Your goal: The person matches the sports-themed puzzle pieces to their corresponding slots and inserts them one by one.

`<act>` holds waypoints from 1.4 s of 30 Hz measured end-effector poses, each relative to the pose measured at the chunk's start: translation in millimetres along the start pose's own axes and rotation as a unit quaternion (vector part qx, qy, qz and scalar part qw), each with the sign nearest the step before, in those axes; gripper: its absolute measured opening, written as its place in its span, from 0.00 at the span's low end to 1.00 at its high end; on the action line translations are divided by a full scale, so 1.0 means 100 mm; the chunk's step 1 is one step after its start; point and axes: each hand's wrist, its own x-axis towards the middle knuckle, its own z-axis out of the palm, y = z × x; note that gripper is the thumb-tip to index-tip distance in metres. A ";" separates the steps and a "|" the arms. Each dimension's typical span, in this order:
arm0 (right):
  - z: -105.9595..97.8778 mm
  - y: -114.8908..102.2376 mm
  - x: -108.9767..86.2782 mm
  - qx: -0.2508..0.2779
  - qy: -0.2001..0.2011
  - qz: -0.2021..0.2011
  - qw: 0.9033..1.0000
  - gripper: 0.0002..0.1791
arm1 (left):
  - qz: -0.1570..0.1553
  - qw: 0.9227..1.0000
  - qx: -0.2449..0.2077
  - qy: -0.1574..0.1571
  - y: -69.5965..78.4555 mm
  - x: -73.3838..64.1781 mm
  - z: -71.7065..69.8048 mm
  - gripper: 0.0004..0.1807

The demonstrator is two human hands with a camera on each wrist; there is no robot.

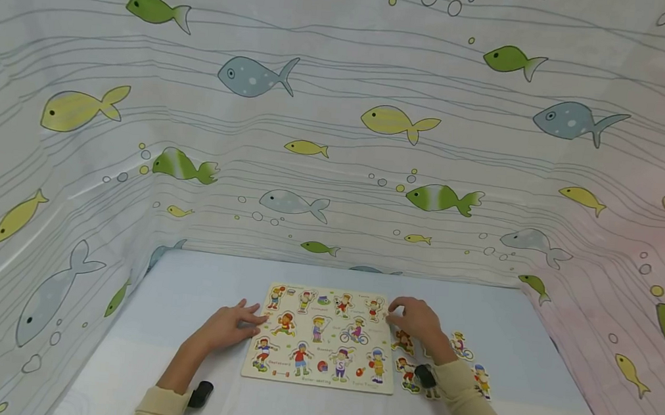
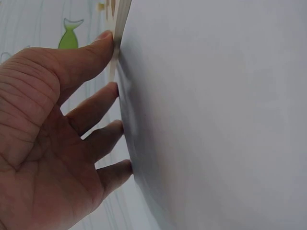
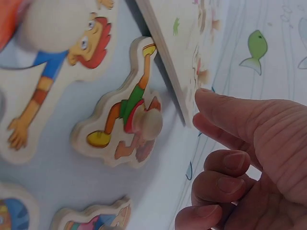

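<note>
A wooden peg puzzle board [image 1: 325,386] lies flat on the table, printed with children doing sports. At its left edge my left hand [image 1: 232,325] has its fingers spread. In the left wrist view the thumb [image 2: 98,50] touches the board's edge [image 2: 115,57], the other fingertips down by the table. My right hand [image 1: 418,319] is at the far right corner. The right wrist view shows thumb and index finger [image 3: 225,112] close together, pinching that corner of the board [image 3: 165,62]; the remaining fingers curl in with nothing in them.
Loose knobbed pieces lie right of the board, partly under my right arm: a running figure [image 3: 112,115], a cyclist [image 1: 460,345], a blue-capped figure [image 1: 480,380] and a red-haired figure [image 1: 407,373]. A fish-patterned sheet [image 1: 335,175] stands behind and at both sides of the table.
</note>
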 end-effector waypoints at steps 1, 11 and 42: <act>-0.01 0.01 -0.01 0.001 -0.002 0.001 1.000 0.12 | -0.002 1.000 0.000 0.000 0.00 0.00 0.00 0.17; -0.02 0.14 -0.13 0.013 -0.016 0.006 1.000 0.12 | -0.003 1.000 -0.005 -0.004 0.01 0.01 -0.02 0.17; 0.04 0.35 -0.47 0.012 0.001 0.020 1.000 0.11 | -0.009 1.000 -0.007 -0.004 -0.01 0.02 0.00 0.17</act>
